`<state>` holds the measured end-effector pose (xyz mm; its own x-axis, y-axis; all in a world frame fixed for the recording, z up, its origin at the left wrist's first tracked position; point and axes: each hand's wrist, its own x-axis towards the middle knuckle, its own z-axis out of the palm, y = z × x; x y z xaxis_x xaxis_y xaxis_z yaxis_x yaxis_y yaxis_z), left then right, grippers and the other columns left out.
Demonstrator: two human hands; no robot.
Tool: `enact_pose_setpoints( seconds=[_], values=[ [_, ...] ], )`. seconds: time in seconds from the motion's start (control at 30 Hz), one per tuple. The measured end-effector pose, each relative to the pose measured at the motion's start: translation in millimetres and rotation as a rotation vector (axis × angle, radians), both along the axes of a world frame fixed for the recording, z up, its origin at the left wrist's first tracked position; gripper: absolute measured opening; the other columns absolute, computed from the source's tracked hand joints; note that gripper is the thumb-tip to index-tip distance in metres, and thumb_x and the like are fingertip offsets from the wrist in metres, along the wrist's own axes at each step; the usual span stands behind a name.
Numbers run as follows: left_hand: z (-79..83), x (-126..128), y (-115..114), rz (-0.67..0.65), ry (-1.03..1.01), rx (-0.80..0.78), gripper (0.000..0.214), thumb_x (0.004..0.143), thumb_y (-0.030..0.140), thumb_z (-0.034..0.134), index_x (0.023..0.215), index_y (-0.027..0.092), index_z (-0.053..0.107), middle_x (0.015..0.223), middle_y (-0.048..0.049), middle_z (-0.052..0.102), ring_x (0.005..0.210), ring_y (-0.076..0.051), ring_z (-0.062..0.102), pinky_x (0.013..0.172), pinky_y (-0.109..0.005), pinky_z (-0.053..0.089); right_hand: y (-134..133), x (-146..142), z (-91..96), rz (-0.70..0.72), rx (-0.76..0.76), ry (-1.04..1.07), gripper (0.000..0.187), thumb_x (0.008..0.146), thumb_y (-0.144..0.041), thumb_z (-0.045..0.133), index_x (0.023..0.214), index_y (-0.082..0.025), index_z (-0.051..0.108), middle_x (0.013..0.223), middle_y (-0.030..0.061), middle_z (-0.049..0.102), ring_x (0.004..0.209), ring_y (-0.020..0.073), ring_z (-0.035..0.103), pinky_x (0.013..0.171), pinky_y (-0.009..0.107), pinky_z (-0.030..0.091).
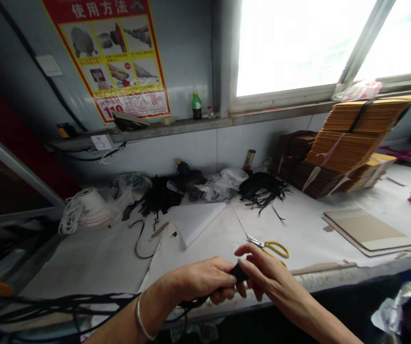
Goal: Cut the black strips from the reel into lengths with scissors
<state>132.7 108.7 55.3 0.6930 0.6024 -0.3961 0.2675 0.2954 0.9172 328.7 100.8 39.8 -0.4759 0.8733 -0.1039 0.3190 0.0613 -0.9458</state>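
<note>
Black piece (pixel 240 273) pinched by fingers of left hand (pixel 201 277) and right hand (pixel 265 272), near side of yellow-handled scissors (pixel 263 244); black strips (pixel 262 187) heaped beyond scissors; beige boards (pixel 368 229) laid right of scissors.

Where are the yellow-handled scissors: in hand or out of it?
Out of hand: the scissors lie on the table, partly hidden behind the right hand, while the left hand grips a black piece.

The black piece (pixel 239 273) looks matt, the scissor blades (pixel 255 241) shiny metal, the white sheet (pixel 198 220) smooth paper.
</note>
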Motion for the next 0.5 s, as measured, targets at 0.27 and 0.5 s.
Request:
enact_pose_setpoints(
  seconds=[0.27,0.5],
  values=[
    [-2.7,-6,3,0.004,-0.185,-0.254,0.024,0.068,0.031,0.063,0.081,0.010,0.063,0.056,0.0047,0.039,0.046,-0.005,0.032,0.046,-0.022,0.021,-8,-1,-26.2,0.099,-0.121,0.285,0.055,0.090,-0.053,0.052,0.138,-0.027,0.047,0.120,0.0054,0.053,0.099,0.0209,0.051,0.090,0.033,0.041],
    [-4.7,-2,4,0.123,-0.223,-0.237,0.014,0.065,0.023,0.060,0.073,0.013,0.054,0.054,0.0049,0.040,0.044,-0.005,0.033,0.046,-0.022,0.021,-4,-40,-33.4,-0.086,-0.116,0.416,0.058,0.091,-0.060,0.046,0.127,-0.016,0.059,0.092,0.0066,0.060,0.081,0.0186,0.053,0.087,0.032,0.044]
  ],
)
